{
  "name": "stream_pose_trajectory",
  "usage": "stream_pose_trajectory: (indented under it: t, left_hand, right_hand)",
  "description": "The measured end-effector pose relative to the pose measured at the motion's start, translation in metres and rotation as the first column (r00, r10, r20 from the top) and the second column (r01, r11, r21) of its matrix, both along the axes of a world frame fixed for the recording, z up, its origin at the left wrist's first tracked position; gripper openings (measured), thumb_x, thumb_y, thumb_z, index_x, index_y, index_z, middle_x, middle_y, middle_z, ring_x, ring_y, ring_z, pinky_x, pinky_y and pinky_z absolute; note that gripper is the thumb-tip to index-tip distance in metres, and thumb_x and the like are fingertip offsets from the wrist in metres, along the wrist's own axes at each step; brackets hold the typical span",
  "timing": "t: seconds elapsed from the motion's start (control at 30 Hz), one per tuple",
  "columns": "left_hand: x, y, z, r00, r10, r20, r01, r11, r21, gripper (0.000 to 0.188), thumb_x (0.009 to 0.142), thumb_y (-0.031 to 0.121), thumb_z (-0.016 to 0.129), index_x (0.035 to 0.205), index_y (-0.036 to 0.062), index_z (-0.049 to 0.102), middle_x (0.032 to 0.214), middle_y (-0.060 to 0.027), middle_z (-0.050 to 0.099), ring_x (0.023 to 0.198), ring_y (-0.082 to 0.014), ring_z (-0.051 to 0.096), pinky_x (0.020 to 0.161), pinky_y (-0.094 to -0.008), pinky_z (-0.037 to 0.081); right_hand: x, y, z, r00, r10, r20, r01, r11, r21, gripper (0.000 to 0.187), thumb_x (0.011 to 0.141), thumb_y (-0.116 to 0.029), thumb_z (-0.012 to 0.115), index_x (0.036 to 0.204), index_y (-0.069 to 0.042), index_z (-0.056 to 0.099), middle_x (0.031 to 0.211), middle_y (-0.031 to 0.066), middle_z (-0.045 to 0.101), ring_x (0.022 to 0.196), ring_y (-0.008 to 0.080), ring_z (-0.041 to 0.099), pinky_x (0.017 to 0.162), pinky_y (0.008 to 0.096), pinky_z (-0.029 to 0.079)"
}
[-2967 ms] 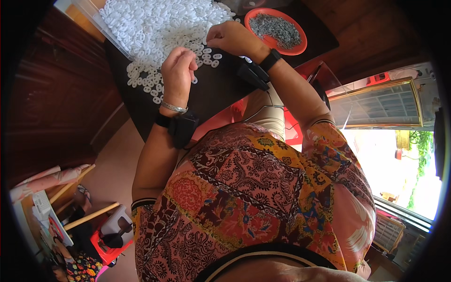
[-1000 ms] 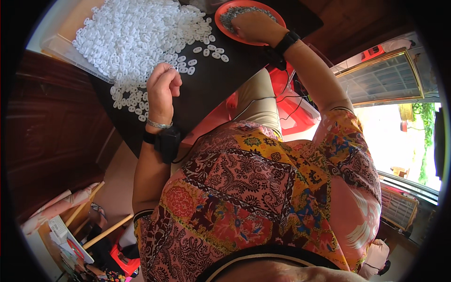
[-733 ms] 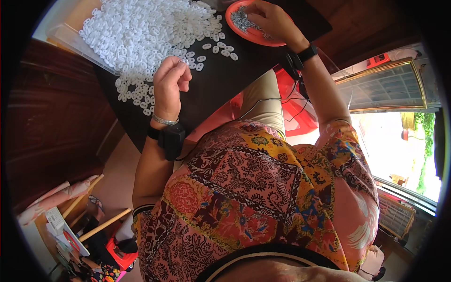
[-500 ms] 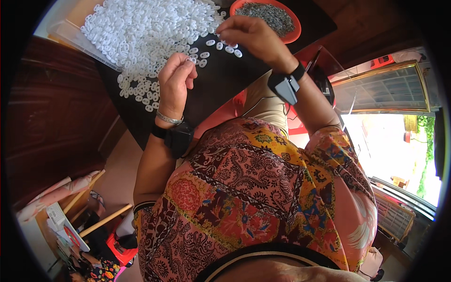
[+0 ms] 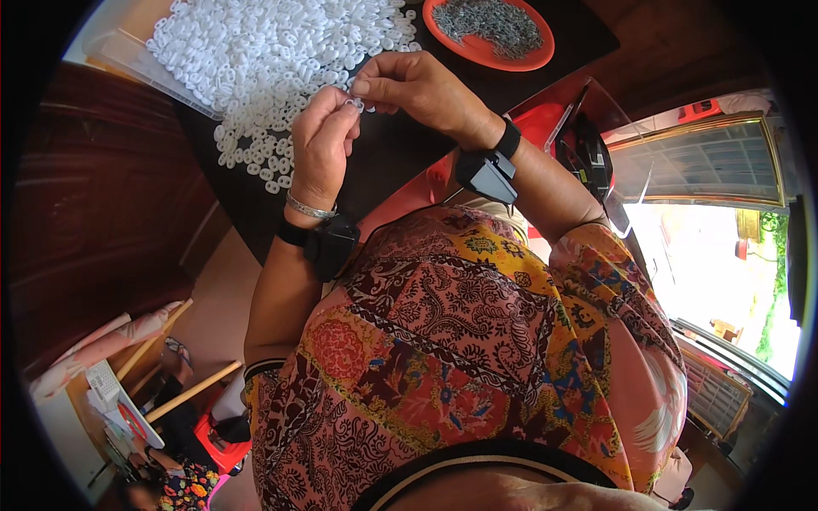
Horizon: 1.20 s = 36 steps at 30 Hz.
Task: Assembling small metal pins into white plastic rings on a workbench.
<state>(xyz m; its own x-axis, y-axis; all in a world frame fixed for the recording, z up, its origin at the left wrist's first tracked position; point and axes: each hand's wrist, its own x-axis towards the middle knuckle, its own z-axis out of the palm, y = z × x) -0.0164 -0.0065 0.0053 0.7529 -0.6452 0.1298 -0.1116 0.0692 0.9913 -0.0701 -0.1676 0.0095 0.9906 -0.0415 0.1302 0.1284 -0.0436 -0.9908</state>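
Observation:
My left hand (image 5: 322,145) pinches a small white oval plastic piece with two holes (image 5: 355,105) between thumb and fingers. Close against it, my right hand (image 5: 426,92) has its thumb and fingers pressed together at that piece; anything in its pinch is too small to make out. Behind both hands spreads a large heap of similar white pieces (image 5: 264,51), and some loose ones (image 5: 256,153) lie to the left of my left wrist. An orange-red plate (image 5: 535,61) of small grey metal parts (image 5: 486,27) stands beyond my right hand.
The dark tabletop (image 5: 379,166) carries all of this. A clear plastic tray (image 5: 158,81) borders the heap at the far left. A red box-like thing (image 5: 545,119) is beside my right forearm. Another person in flowered clothing (image 5: 189,487) is at the lower left.
My right hand has moved left from near the plate to meet my left hand at the white piece. My left hand has hardly shifted.

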Motion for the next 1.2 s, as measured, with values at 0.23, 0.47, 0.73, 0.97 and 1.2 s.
stream_pose_trajectory:
  t: [0.23,0.47,0.73,0.97,1.2]
  left_hand:
    - [-0.001,0.000,0.001,1.000,0.013,-0.015,-0.012,1.000,0.015,0.017,0.085,0.013,0.048,0.070,0.0056,0.047,0.059,0.0023,0.043,0.050,-0.0042,0.035,0.045,-0.0205,0.028]
    - [-0.001,-0.001,0.000,1.000,0.002,-0.031,-0.001,0.999,0.032,0.018,0.085,0.013,0.048,0.068,0.0061,0.046,0.059,0.0027,0.043,0.050,-0.0040,0.034,0.045,-0.0203,0.027]
    - [-0.001,-0.001,0.000,0.999,-0.010,-0.036,0.011,0.999,0.030,0.019,0.085,0.014,0.048,0.068,0.0062,0.046,0.059,0.0033,0.042,0.050,-0.0034,0.033,0.045,-0.0199,0.026]
    - [-0.002,-0.001,-0.002,0.999,-0.016,-0.037,0.019,0.998,0.068,0.018,0.086,0.014,0.048,0.070,0.0049,0.048,0.059,0.0034,0.042,0.052,-0.0036,0.034,0.046,-0.0204,0.027]
    - [0.000,-0.003,-0.018,0.999,0.004,0.046,-0.006,0.999,0.048,0.018,0.086,0.013,0.047,0.073,0.0017,0.049,0.061,0.0026,0.041,0.056,-0.0052,0.036,0.049,-0.0226,0.030]
  right_hand:
    - [-0.001,0.000,-0.001,1.000,0.023,-0.022,-0.022,0.999,0.027,0.018,0.090,-0.021,0.060,0.091,-0.004,0.064,0.074,-0.0044,0.056,0.067,0.0029,0.047,0.061,0.0174,0.039]
    - [-0.002,-0.001,-0.002,1.000,0.013,-0.015,-0.013,0.999,0.030,0.018,0.090,-0.021,0.060,0.090,-0.003,0.064,0.075,-0.0042,0.057,0.067,0.0027,0.047,0.060,0.0175,0.039]
    - [-0.001,-0.003,-0.007,1.000,0.028,-0.005,-0.028,1.000,0.011,0.019,0.089,-0.022,0.061,0.090,-0.003,0.063,0.077,-0.0035,0.058,0.070,0.0029,0.049,0.064,0.0180,0.041]
    - [-0.003,-0.002,-0.006,0.999,0.000,0.047,0.004,0.996,-0.093,0.021,0.089,-0.022,0.062,0.089,-0.002,0.063,0.078,-0.0028,0.059,0.072,0.0044,0.051,0.066,0.0193,0.043]
    - [-0.008,0.004,-0.006,0.973,-0.135,0.185,0.207,0.868,-0.452,0.019,0.086,-0.020,0.062,0.084,-0.001,0.062,0.069,0.0026,0.059,0.064,0.0065,0.051,0.059,0.0241,0.043]
